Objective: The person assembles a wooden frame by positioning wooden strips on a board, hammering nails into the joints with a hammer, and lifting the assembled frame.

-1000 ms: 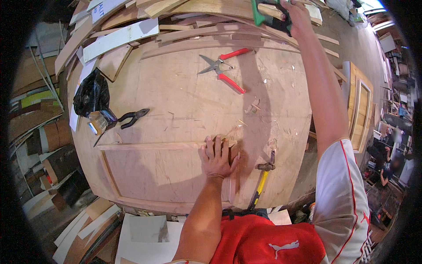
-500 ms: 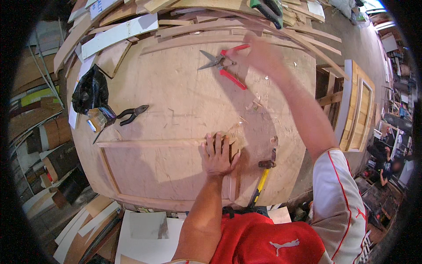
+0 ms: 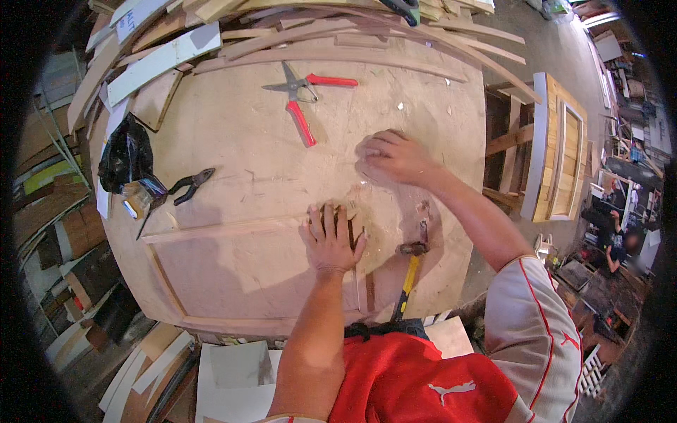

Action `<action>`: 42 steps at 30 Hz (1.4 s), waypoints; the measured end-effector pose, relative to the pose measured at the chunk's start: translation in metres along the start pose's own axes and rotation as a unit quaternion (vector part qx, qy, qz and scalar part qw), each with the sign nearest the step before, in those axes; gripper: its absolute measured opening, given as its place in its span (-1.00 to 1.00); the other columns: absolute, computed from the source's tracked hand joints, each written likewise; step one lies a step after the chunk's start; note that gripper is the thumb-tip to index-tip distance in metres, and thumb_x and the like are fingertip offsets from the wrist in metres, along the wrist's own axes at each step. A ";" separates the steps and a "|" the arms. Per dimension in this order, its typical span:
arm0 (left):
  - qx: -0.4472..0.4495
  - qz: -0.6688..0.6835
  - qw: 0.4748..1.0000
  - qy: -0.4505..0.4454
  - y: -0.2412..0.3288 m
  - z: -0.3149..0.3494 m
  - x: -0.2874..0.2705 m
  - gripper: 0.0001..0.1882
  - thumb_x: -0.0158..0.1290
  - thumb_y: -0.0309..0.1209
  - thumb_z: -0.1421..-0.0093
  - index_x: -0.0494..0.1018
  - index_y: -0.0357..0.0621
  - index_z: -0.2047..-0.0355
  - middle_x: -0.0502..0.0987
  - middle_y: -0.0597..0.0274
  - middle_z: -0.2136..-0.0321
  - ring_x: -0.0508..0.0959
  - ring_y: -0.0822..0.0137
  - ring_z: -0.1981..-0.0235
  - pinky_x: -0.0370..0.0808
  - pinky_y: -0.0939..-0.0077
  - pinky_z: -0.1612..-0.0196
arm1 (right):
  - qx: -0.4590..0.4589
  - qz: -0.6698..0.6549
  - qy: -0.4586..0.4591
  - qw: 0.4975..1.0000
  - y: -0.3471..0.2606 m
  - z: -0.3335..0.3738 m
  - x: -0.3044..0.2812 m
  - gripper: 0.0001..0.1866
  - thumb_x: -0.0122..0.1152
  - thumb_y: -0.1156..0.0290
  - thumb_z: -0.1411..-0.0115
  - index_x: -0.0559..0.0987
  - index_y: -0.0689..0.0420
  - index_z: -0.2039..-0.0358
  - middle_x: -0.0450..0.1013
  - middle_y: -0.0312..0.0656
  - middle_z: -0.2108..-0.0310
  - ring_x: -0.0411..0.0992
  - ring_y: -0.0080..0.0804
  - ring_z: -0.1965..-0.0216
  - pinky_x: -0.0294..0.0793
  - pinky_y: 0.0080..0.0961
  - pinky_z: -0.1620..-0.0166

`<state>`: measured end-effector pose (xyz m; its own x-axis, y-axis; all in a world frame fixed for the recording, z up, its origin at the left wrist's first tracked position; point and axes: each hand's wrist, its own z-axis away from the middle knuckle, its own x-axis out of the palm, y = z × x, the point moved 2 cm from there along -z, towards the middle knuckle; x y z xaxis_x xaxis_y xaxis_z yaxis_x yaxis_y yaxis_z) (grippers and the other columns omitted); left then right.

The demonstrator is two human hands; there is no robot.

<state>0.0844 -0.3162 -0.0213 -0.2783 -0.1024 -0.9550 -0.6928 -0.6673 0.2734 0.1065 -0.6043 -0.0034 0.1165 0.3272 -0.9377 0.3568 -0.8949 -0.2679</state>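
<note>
My left hand (image 3: 330, 243) lies flat with fingers spread on the upper right corner of a thin wooden frame (image 3: 211, 230). My right hand (image 3: 396, 156) is low over the plywood tabletop (image 3: 240, 141), right of the frame's top end; its fingers are loosely bent, slightly blurred, and nothing shows in them. Red-handled snips (image 3: 302, 90) lie with blades apart beyond my hands. Near my right forearm is a hammer (image 3: 410, 278) with a yellow and black handle. Black-handled pliers (image 3: 190, 186) lie at the left.
Wood strips (image 3: 310, 56) are heaped along the far edge, with a dark-handled tool (image 3: 403, 10) on top. A black plastic bag (image 3: 127, 151) sits at the left edge. A wooden panel (image 3: 560, 151) stands at the right. Another person (image 3: 615, 243) is far right.
My right hand has let go of the red-handled snips and come nearer, down to the tabletop. The snips now lie turned, their handles wide apart. My left hand stays on the frame.
</note>
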 end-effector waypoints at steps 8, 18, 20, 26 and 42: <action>-0.001 0.012 1.000 -0.017 -0.001 0.004 -0.001 -0.11 0.09 0.20 -0.20 0.26 -0.11 -0.38 0.14 -0.05 -0.46 -0.05 -0.27 -0.52 -0.10 -0.45 -0.42 | 0.332 0.014 0.121 0.936 -0.053 0.085 -0.059 -0.75 0.43 0.35 -0.06 0.62 0.11 0.24 0.55 -0.08 0.21 0.53 -0.05 0.16 0.54 -0.16 0.11; 0.002 0.003 1.000 -0.014 -0.001 0.000 -0.003 -0.10 0.08 0.18 -0.21 0.21 -0.09 -0.42 0.08 -0.06 -0.48 -0.12 -0.27 -0.53 -0.18 -0.42 -0.45 | 0.649 -0.194 -0.103 0.728 -0.221 0.180 -0.036 -0.50 0.44 -0.06 -0.15 0.57 0.17 0.32 0.55 0.01 0.41 0.56 0.10 0.36 0.54 -0.02 0.28; 0.000 0.006 1.000 -0.017 -0.001 -0.001 -0.003 -0.09 0.08 0.19 -0.21 0.20 -0.08 -0.42 0.07 -0.05 -0.48 -0.12 -0.26 -0.53 -0.19 -0.42 -0.45 | 0.648 -0.224 -0.233 0.689 -0.227 0.170 -0.031 -0.47 0.35 -0.15 -0.17 0.58 0.15 0.31 0.61 0.08 0.29 0.62 0.11 0.25 0.58 0.02 0.22; 0.016 -0.013 1.000 0.006 -0.001 0.000 0.000 -0.07 0.09 0.21 -0.20 0.21 -0.10 -0.41 0.08 -0.06 -0.47 -0.11 -0.25 -0.53 -0.18 -0.41 -0.45 | 0.630 -0.104 -0.113 0.761 -0.197 0.165 -0.015 -0.66 0.40 0.12 -0.18 0.57 0.16 0.33 0.58 0.01 0.38 0.59 0.10 0.32 0.55 -0.05 0.28; -0.005 0.001 1.000 -0.022 0.000 0.000 -0.001 -0.11 0.03 0.20 -0.25 0.21 -0.11 -0.42 0.07 -0.04 -0.49 -0.13 -0.24 -0.54 -0.24 -0.39 -0.47 | 0.376 0.070 -0.055 0.922 -0.027 0.018 -0.039 -0.65 0.37 0.30 -0.14 0.62 -0.02 0.03 0.54 -0.17 0.14 0.48 -0.04 0.02 0.55 -0.13 0.02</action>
<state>0.0846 -0.3161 -0.0204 -0.3087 -0.0712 -0.9485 -0.6855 -0.6746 0.2737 0.0761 -0.5986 0.0363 0.0038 0.1962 -0.9806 -0.4026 -0.8973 -0.1810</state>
